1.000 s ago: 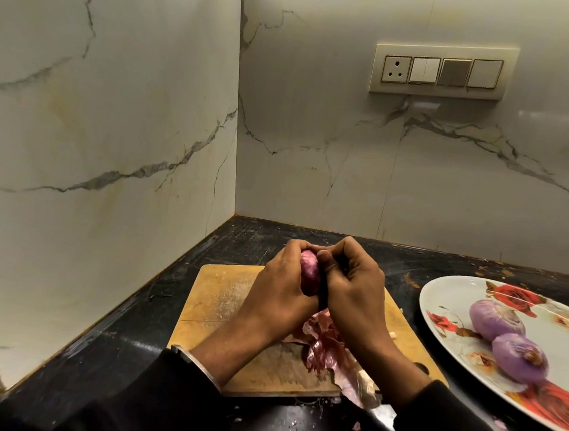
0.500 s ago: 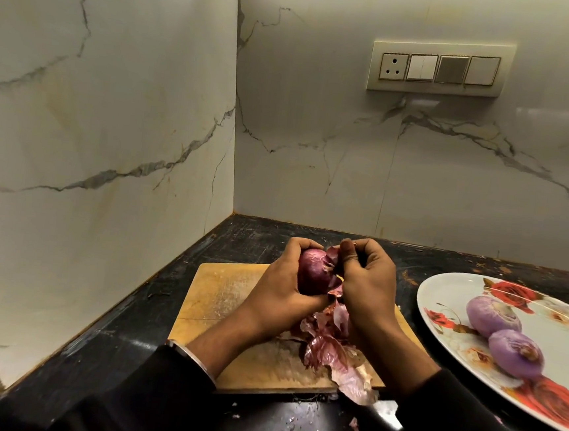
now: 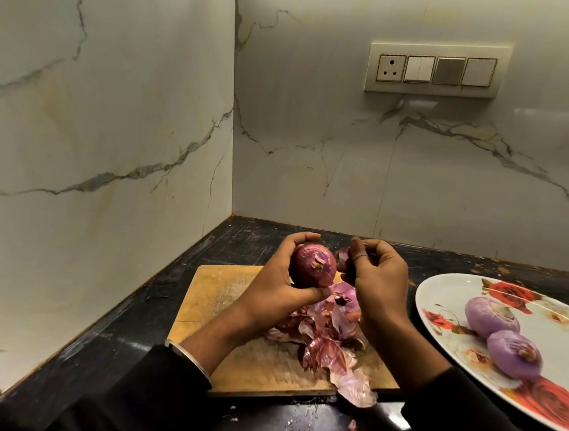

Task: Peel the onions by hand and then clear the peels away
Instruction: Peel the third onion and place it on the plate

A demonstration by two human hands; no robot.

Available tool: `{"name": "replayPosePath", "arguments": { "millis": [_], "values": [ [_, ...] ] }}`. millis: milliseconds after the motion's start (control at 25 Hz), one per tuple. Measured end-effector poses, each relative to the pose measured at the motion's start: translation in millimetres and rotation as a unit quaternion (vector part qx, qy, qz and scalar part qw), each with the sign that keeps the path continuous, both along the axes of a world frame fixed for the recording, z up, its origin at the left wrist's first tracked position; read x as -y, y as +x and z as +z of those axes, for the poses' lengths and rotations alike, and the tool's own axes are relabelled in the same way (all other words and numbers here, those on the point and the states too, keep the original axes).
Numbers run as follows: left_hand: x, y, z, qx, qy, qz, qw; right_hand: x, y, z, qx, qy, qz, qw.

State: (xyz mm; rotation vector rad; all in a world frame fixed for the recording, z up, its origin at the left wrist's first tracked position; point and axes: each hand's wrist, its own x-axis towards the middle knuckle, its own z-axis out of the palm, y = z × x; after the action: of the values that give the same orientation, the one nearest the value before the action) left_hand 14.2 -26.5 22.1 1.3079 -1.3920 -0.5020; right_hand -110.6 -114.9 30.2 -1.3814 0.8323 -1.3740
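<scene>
My left hand (image 3: 275, 280) grips a red onion (image 3: 313, 264) above the wooden cutting board (image 3: 224, 292), its skin partly torn. My right hand (image 3: 378, 282) is just right of it, fingers curled, pinching a strip of peel (image 3: 343, 255) pulled off the onion. A heap of reddish-pink peels (image 3: 329, 336) lies on the board under my hands and spills over its front edge. Two peeled purple onions (image 3: 491, 317) (image 3: 513, 354) sit on a white plate with red roses (image 3: 441, 291) at the right.
The board lies on a black counter (image 3: 136, 319) in a corner of marble walls. A switch and socket panel (image 3: 437, 68) is on the back wall. Small peel scraps (image 3: 353, 427) are scattered on the counter in front of the board.
My hands have drawn apart. The right hand has pulled a strip of peel off to the right, and more of the onion in my left hand now shows.
</scene>
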Motion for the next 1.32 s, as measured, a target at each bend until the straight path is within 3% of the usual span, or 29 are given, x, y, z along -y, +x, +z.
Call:
{"name": "replayPosePath", "arguments": {
  "millis": [120,240,440,640,880,1080,1320],
  "values": [
    [1.8,4.1,0.9,-0.022,-0.007,0.04,0.999,1.0,-1.9,-0.4,-0.121,-0.06,0.007,0.991],
    [3.8,8.2,0.3,-0.043,-0.007,0.068,0.997,-5.9,0.3,0.1,-0.19,-0.058,0.048,0.979],
    [5.6,11.3,0.1,-0.065,0.001,0.084,0.994,-14.7,0.9,2.3,-0.192,-0.065,0.101,0.974],
    [4.4,10.2,0.0,-0.052,0.009,0.062,0.997,-18.3,1.6,3.8,-0.117,-0.123,0.101,0.98],
    [3.4,9.4,0.4,-0.041,0.025,0.02,0.999,-18.5,3.7,0.6,-0.145,-0.165,0.035,0.975],
    [4.4,8.8,4.1,-0.215,0.046,-0.04,0.975,-16.3,3.4,-1.6,-0.163,-0.17,0.02,0.972],
    [4.7,11.4,6.8,-0.307,0.028,-0.042,0.95,-14.2,6.3,-4.9,-0.117,-0.14,0.039,0.982]
  ]
}}
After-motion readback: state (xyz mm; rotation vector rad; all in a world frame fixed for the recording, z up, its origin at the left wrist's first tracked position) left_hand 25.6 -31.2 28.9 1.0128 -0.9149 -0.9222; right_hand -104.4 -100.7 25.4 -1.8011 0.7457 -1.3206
